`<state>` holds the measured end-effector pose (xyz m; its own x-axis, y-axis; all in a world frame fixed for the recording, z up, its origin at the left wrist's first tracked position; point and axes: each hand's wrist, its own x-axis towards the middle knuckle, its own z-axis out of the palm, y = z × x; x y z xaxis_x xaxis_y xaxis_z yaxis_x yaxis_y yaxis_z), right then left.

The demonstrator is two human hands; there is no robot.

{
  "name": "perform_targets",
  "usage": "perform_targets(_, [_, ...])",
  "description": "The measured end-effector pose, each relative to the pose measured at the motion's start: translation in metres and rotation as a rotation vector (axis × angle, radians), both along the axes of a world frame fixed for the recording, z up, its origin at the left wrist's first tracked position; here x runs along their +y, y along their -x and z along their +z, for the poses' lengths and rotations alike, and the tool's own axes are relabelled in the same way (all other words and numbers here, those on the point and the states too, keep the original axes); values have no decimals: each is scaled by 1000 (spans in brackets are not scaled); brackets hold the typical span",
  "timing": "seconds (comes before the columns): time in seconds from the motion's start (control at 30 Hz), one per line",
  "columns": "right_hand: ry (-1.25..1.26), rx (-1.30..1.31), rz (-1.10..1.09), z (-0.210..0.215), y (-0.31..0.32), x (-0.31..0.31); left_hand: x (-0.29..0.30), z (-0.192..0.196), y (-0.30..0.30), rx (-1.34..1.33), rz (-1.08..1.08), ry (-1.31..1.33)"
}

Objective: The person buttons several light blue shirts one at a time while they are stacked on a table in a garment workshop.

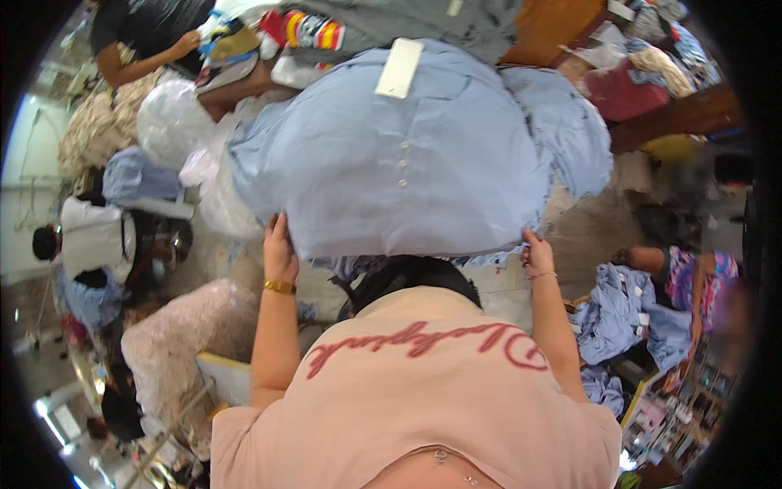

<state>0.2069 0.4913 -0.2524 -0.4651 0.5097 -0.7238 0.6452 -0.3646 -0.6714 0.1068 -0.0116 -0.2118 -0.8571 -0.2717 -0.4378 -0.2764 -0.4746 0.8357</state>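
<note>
A light blue button-front shirt (342, 171) lies spread out in front of me, its bottom hem toward my body. A small column of pale buttons shows at its middle, and a blank-looking cream tag (399, 68) rests near its far edge. At the left end of the hem, my left hand (281, 254) is closed on the cloth. My right hand (538, 254) pinches the hem's right corner. Between the two hands the hem runs nearly straight. A ruffled-edged blue sleeve (568, 126) spreads out at the right.
Clear plastic bags (175, 122) lie left of the shirt. Grey cloth (407, 24) and a brown wooden beam (684, 114) are beyond it. Blue garments (615, 314) are heaped at the right, beside another person. A big pale sack (191, 334) stands at lower left; more people work around.
</note>
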Motion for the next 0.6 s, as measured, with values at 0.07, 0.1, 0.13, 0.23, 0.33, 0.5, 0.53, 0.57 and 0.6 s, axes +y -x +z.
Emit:
perform_targets(0.07, [-26, 115, -77, -6, -6, 0, 1, 11, 4, -160, -81, -279])
perform_targets(0.1, [-38, 170, -112, -4, -9, -3, 3, 13, 2, -250, -123, -409])
perform_targets(0.13, [-133, 228, -192, -1, -10, -6, 4, 10, -4, -342, -86, -334])
perform_targets(0.23, [-146, 301, -385, 1, -15, -24, -5, -2, -23, -471, -23, -190])
perform_targets(0.33, [196, 290, -378, 16, -17, -35, -12, -10, -22, -192, -53, -228])
perform_targets(0.5, [235, 138, -271, 9, -24, -31, -43, 8, -8, 94, -1, 128])
perform_targets(0.53, [230, 227, -322, 13, -23, -26, -43, 18, -10, 82, 1, 101])
perform_targets(0.57, [219, 315, -376, 20, -25, -16, -40, 27, -11, 70, -1, 69])
perform_targets(0.6, [208, 404, -433, 29, -28, -3, -41, 38, -10, 227, 20, 353])
